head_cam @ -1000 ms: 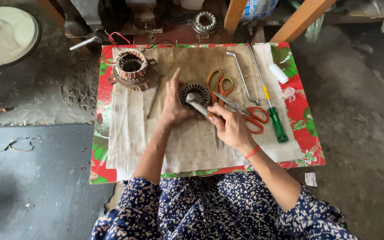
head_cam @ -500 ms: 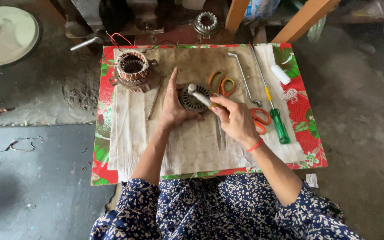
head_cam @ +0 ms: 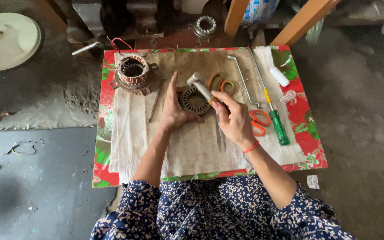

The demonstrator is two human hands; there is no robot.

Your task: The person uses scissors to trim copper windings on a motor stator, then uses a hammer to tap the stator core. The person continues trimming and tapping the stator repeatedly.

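Observation:
A dark slotted metal stator core lies on the beige cloth in the middle of the low table. My left hand rests against its left side, fingers pointing away from me, steadying it. My right hand grips the wooden handle of a small hammer, whose grey metal head is raised just above the core's far edge.
A copper-wound stator sits at the cloth's far left. Orange scissors, a green-handled screwdriver, a bent metal rod, a white cylinder, wire loops and a thin blade lie about. Floral red tablecloth underneath.
My right hand has lifted the hammer, its head rising from down on the core to above the core's far edge. My left hand stayed on the core.

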